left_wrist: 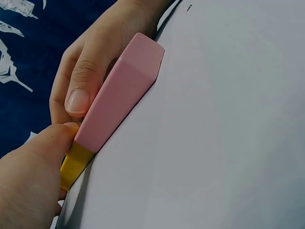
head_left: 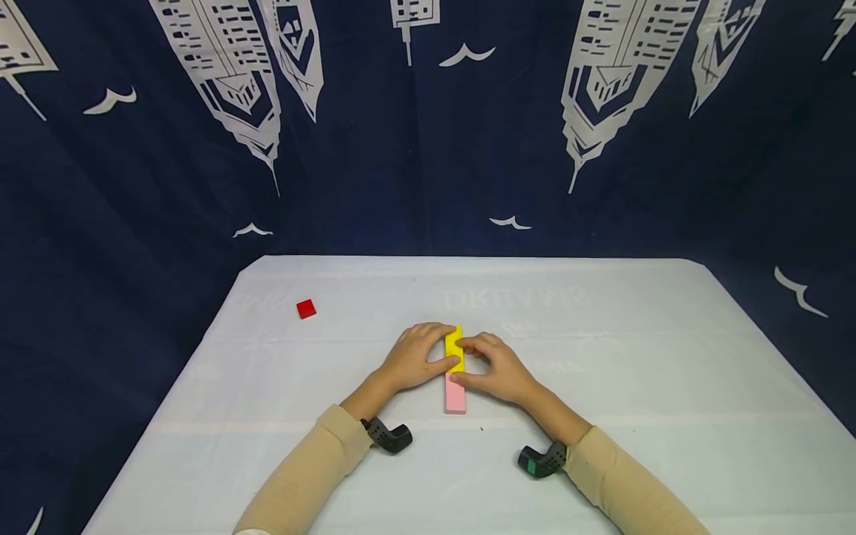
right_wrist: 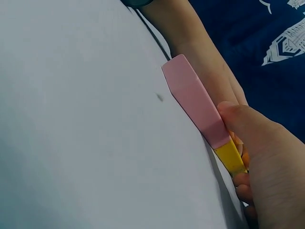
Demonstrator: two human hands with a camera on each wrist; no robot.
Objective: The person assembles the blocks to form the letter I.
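Observation:
A yellow block [head_left: 454,343] and a pink block [head_left: 455,397] lie end to end in one line on the white table, the yellow one farther away. From the left side, my left hand [head_left: 417,355] grips the yellow block, its thumb near the joint and its fingers at the far end. Opposite it, my right hand [head_left: 498,369] has its thumb on the pink block near the joint and its fingers against the yellow block. Both wrist views show the pink block [left_wrist: 121,90] reaching beyond the hands. Part of the yellow block [right_wrist: 230,157] is hidden behind fingers.
A small red square piece [head_left: 306,309] lies at the far left of the white table [head_left: 635,371]. Behind the table hangs a dark blue cloth [head_left: 414,163] with white building and bird prints. A black device [head_left: 391,437] is worn on each wrist.

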